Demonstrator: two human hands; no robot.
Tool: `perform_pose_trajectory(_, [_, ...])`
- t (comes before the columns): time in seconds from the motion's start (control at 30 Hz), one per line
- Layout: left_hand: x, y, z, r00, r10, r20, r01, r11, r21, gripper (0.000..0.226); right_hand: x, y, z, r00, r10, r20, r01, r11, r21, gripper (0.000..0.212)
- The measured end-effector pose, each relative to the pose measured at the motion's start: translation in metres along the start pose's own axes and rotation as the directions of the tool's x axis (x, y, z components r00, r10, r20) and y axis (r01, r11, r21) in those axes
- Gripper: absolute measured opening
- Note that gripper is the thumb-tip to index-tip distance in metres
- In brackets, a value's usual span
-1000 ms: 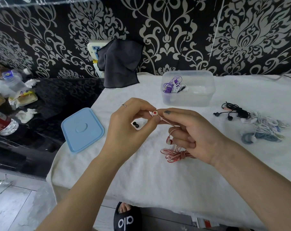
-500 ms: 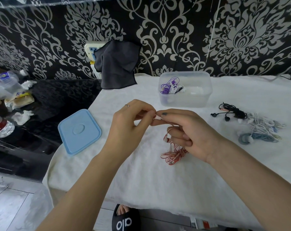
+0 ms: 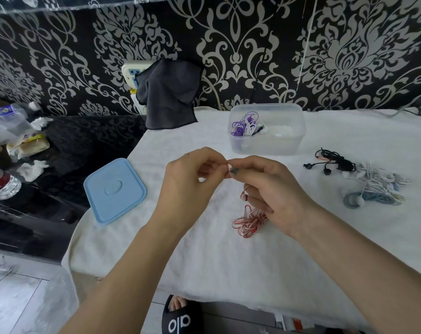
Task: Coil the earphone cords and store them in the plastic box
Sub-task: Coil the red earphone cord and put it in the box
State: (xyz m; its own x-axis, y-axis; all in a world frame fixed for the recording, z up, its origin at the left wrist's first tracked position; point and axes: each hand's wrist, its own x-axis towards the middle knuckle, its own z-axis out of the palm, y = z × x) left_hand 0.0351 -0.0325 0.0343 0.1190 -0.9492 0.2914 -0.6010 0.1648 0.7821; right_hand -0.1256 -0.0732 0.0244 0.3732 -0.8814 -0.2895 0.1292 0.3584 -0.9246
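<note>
A red-and-white earphone cord [image 3: 249,222] lies partly bundled on the white cloth, its upper end rising into my hands. My left hand [image 3: 190,182] and my right hand [image 3: 267,189] meet above the cloth, both pinching the cord's earbud end between thumb and fingertips. My right hand's lower fingers curl round a loop of the same cord. The clear plastic box [image 3: 267,143] stands open behind my hands, with purple and white coiled earphones inside. Its blue lid [image 3: 115,190] lies to the left at the cloth's edge.
A black earphone set [image 3: 334,161] and a tangle of white and grey-blue earphones [image 3: 376,189] lie at the right. A dark cloth [image 3: 168,92] hangs over a wall socket. Bottles and wrappers crowd the dark surface at the left. A slippered foot [image 3: 180,317] shows below the table's front edge.
My hands have closed together, so the earbud that showed between the fingertips is now almost hidden. The bundle below has stayed on the cloth.
</note>
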Motion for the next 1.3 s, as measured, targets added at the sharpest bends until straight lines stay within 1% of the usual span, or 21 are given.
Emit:
perform_pose_trajectory(0.07, [-0.001,0.000,0.000,1.000,-0.014,-0.006,0.014,1.000,-0.026,0.006,-0.001,-0.001,0.000,1.000,0.011,-0.004,-0.011,0.999,0.036,0.017])
perform_pose_trajectory(0.13, [-0.002,0.000,0.000,1.000,0.007,-0.016,-0.007,1.000,0.011,0.008,0.000,-0.001,0.001,1.000,0.023,-0.006,-0.023,0.998,0.059,0.015])
perform_pose_trajectory(0.23, [-0.001,0.002,0.003,0.998,0.054,-0.031,-0.052,0.997,0.052,0.012,0.000,0.002,0.003,0.999,0.035,-0.006,-0.035,0.999,0.040,0.011])
perform_pose_trajectory(0.4, [-0.001,0.008,0.002,0.998,0.025,-0.051,-0.025,1.000,-0.010,0.013,-0.001,0.001,0.004,1.000,0.022,-0.012,-0.021,0.995,0.097,0.016])
perform_pose_trajectory(0.5, [-0.001,0.010,0.000,0.998,0.007,-0.068,-0.009,0.999,-0.036,0.011,0.000,0.001,0.003,1.000,-0.011,-0.014,0.012,0.997,0.079,0.016])
perform_pose_trajectory(0.63, [-0.001,0.008,0.000,0.995,0.029,-0.091,-0.029,1.000,0.012,0.009,0.001,0.002,0.002,0.998,-0.041,-0.039,0.044,0.997,0.060,0.014])
perform_pose_trajectory(0.73, [-0.001,0.007,0.001,0.996,0.020,-0.092,-0.019,1.000,0.006,0.010,0.002,0.003,0.001,0.998,-0.057,-0.037,0.058,0.997,0.051,0.014])
perform_pose_trajectory(1.0, [-0.001,0.004,0.005,0.998,0.011,-0.057,-0.012,1.000,-0.014,0.013,0.004,0.002,-0.006,1.000,-0.001,0.010,0.001,1.000,0.019,0.015])
perform_pose_trajectory(1.07, [-0.002,0.002,0.004,0.999,-0.044,-0.005,0.044,0.999,-0.022,0.013,0.006,0.002,-0.010,1.000,-0.010,0.012,0.011,0.998,-0.069,0.014])
perform_pose_trajectory(1.13, [-0.003,-0.003,0.004,0.986,-0.142,0.083,0.139,0.989,0.041,0.015,0.010,0.006,-0.019,0.998,-0.064,-0.014,0.057,0.960,-0.276,0.010])
perform_pose_trajectory(1.17, [-0.005,-0.007,0.004,0.973,-0.185,0.140,0.173,0.980,0.094,0.017,0.012,0.010,-0.025,0.995,-0.097,-0.019,0.081,0.910,-0.406,0.008])
perform_pose_trajectory(1.23, [-0.008,-0.013,0.006,0.924,-0.262,0.278,0.212,0.957,0.198,0.026,0.016,0.018,-0.036,0.992,-0.127,0.005,0.100,0.759,-0.643,0.005])
perform_pose_trajectory(1.3, [-0.014,-0.015,0.013,0.854,-0.319,0.410,0.228,0.939,0.257,0.042,0.017,0.024,-0.043,0.994,-0.103,0.031,0.088,0.626,-0.775,0.008])
